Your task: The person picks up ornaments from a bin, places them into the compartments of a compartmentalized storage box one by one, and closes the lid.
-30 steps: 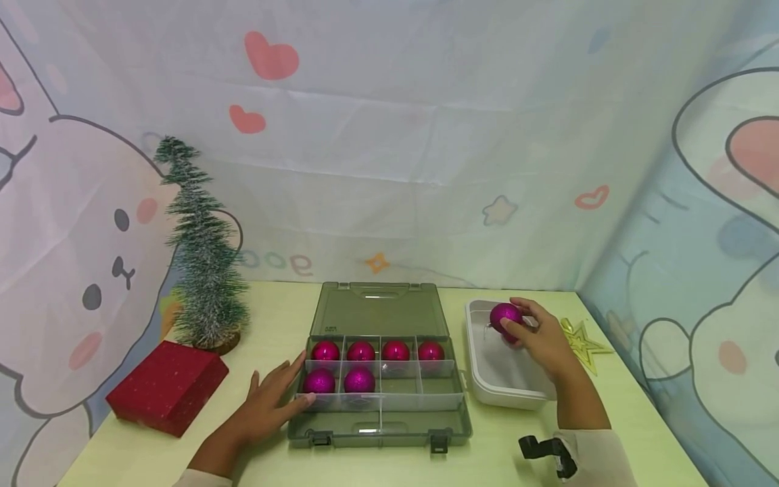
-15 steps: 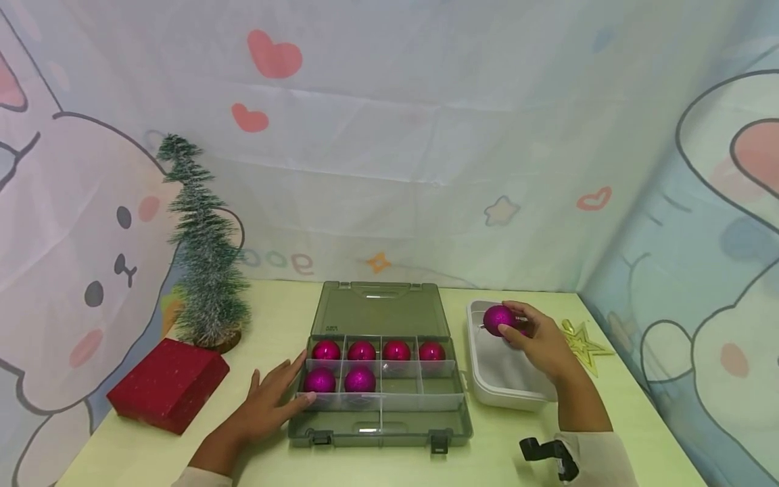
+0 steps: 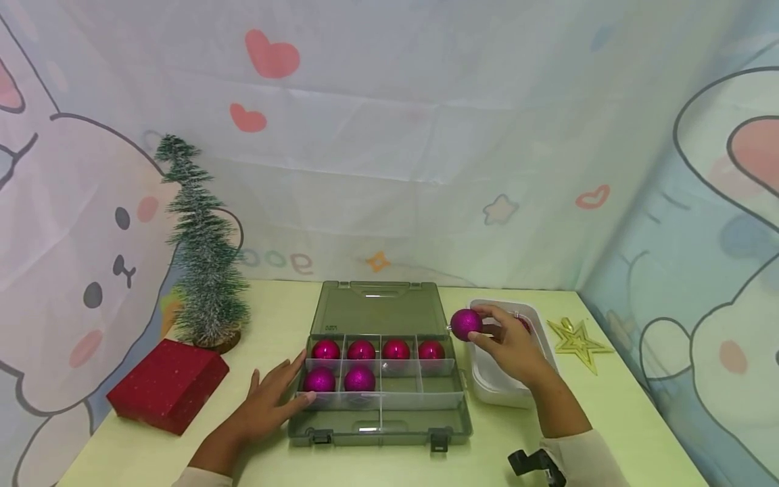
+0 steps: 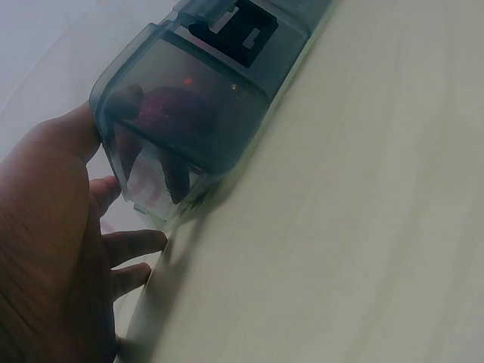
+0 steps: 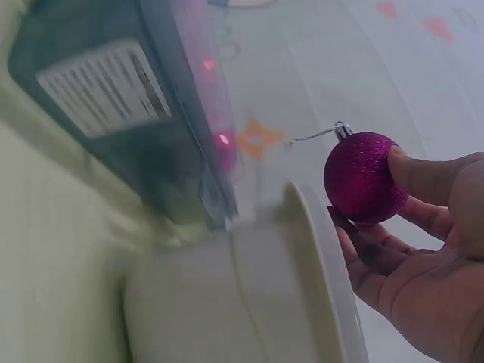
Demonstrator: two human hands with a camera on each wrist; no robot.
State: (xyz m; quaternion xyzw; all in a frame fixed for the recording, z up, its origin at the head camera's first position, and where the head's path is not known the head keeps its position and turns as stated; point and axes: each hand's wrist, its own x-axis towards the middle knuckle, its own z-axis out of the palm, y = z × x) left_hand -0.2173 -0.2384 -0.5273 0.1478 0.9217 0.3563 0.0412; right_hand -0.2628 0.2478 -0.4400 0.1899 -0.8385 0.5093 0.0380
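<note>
The fingers (image 3: 496,313) of the right hand (image 3: 514,355) pinch a magenta glitter bauble (image 3: 466,325), seen in the head view at the left rim of a white tub (image 3: 502,398), beside the compartment case (image 3: 389,421); its height above them is hard to judge. The right hand covers part of the tub, and only a sliver of a red bauble (image 3: 524,323) shows past it. The left hand (image 3: 262,409) has its fingers loosely spread against the case's left side, thumb over the edge. Dividers veil the lower parts of the six baubles inside. A black wrist mount (image 3: 540,465) is cut off by the bottom edge.

In the left wrist view, the thumb tip and a dark reddish ball show dimly through the case's smoky wall; the far end is cropped.

In the right wrist view, the pinched bauble's cap and wire are plain, while the barcode label (image 5: 106,88) is too blurred to read.
</note>
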